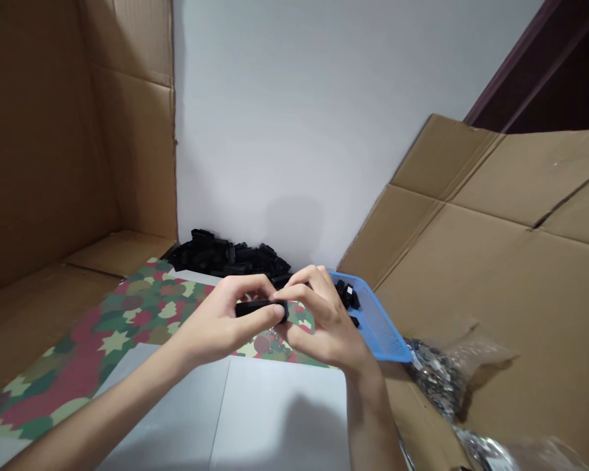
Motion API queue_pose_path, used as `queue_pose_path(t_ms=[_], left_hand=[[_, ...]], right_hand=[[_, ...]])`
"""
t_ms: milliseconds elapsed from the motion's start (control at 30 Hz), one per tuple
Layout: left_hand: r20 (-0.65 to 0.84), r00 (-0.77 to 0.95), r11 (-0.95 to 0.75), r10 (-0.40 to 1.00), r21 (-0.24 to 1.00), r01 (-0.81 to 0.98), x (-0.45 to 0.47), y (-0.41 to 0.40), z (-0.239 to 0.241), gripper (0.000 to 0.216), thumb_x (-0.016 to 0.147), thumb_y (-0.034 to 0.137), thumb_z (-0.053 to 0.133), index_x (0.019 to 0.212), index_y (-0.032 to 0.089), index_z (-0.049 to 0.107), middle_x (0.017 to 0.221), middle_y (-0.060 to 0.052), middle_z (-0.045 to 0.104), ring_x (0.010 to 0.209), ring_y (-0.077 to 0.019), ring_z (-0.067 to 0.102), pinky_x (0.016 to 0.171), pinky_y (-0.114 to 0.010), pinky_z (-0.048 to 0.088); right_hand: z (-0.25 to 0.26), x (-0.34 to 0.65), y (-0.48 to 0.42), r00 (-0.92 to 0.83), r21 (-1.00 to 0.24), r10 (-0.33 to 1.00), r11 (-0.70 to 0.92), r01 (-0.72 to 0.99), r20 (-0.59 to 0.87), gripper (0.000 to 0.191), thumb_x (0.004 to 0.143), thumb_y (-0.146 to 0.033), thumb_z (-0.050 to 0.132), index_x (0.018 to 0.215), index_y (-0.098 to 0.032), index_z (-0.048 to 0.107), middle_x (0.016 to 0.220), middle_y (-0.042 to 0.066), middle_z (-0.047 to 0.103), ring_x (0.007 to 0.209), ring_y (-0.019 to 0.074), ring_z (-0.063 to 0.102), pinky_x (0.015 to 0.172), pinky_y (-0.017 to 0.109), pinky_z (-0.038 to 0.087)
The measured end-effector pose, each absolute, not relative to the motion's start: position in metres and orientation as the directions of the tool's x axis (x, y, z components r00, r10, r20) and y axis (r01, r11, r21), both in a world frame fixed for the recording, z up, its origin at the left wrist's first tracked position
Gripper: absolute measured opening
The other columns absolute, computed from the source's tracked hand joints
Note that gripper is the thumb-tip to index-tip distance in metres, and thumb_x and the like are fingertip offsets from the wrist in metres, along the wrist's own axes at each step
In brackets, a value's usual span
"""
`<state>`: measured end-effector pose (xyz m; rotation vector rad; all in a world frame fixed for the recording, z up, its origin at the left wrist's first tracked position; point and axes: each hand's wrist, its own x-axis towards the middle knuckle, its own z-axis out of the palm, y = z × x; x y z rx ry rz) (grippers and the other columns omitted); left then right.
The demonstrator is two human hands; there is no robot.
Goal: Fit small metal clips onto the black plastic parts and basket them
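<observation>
Between both hands, above the patterned surface, is a small black elongated part (252, 307); its exact kind cannot be told. My left hand (226, 314) is closed on it, thumb along the near side and fingers behind. At the part's right end, my right hand (319, 317) has its fingers curled in, with the fingertips meeting the left thumb and the part. Whether the right fingers also pinch some smaller piece is hidden. Tiny shiny bits (273, 335) lie on the patterned cover just below the hands.
A heap of black parts (220, 255) lies against the white wall. At the right, a blue basket (380, 320) holds several black pieces. Plastic bags of small metal parts (434, 376) rest beside it. White sheets (279, 405) cover the near surface; cardboard (510, 275) stands on both sides.
</observation>
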<state>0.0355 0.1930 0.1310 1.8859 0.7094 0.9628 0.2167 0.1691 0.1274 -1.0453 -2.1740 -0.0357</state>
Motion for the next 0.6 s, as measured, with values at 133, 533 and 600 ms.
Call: queue_pose_path(t_ms=[133, 533, 600], left_hand=[[0.367, 0.525, -0.490, 0.768, 0.864, 0.113, 0.035, 0.194, 0.130, 0.017, 0.082, 0.030, 0.056, 0.071, 0.017, 0.061, 0.066, 0.002, 0.059, 0.064, -0.0123, 0.049, 0.061, -0.024, 0.038], [0.580, 0.344, -0.665, 0.738, 0.713, 0.224, 0.034, 0.191, 0.130, 0.018, 0.082, 0.030, 0.056, 0.069, 0.017, 0.056, 0.063, 0.003, 0.053, 0.060, -0.0116, 0.047, 0.057, -0.024, 0.037], [0.586, 0.337, -0.670, 0.737, 0.700, 0.248, 0.034, 0.190, 0.130, 0.019, 0.083, 0.031, 0.055, 0.070, 0.018, 0.056, 0.063, 0.003, 0.053, 0.060, -0.0118, 0.047, 0.056, -0.025, 0.037]], right_hand=[[0.128, 0.216, 0.168, -0.419, -0.265, 0.665, 0.678, 0.685, 0.618, 0.027, 0.072, -0.013, 0.060, 0.095, -0.027, 0.062, 0.093, 0.002, 0.055, 0.086, 0.0193, 0.049, 0.077, 0.035, 0.043], [0.131, 0.210, 0.174, -0.282, -0.861, 0.899, 0.414, 0.296, 0.335, 0.021, 0.075, -0.040, 0.061, 0.079, -0.022, 0.052, 0.076, -0.002, 0.051, 0.075, 0.0152, 0.051, 0.067, 0.028, 0.039], [0.130, 0.205, 0.174, -0.253, -0.892, 0.906, 0.396, 0.219, 0.340, 0.018, 0.072, -0.035, 0.061, 0.075, -0.022, 0.049, 0.071, -0.003, 0.048, 0.070, 0.0138, 0.048, 0.063, 0.027, 0.037]])
